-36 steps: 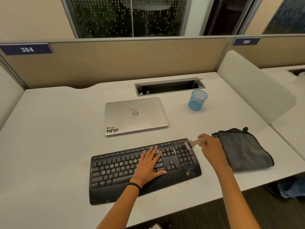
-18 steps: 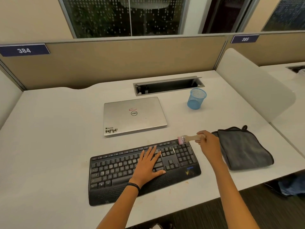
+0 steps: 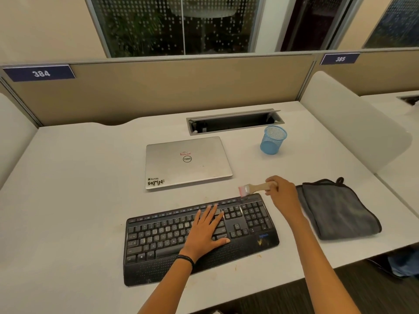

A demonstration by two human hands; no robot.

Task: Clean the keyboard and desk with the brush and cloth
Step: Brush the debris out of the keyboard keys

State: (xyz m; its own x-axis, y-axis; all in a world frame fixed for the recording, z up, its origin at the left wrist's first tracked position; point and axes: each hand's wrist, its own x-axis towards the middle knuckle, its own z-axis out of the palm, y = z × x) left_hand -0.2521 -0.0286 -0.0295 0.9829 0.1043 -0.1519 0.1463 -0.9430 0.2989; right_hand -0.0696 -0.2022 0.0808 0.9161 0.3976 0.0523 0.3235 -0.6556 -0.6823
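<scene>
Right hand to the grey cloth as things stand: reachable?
Probably yes. The cloth lies flat on the desk just right of the right hand, nothing between them. But that hand grips the brush, so it would need freeing first.

Laptop [image 3: 188, 162] behind keyboard [image 3: 199, 232], cloth [image 3: 337, 209] beside.

A black keyboard [image 3: 158, 236] with a wrist rest lies flat and slightly skewed on the white worktop [image 3: 68, 200]. The right grip [image 3: 283, 196] holds a wooden-handled brush [image 3: 254, 188], its pink bristles at the keyboard's far right corner. A folded grey cloth [image 3: 337, 211] lies flat just to the right.
</scene>
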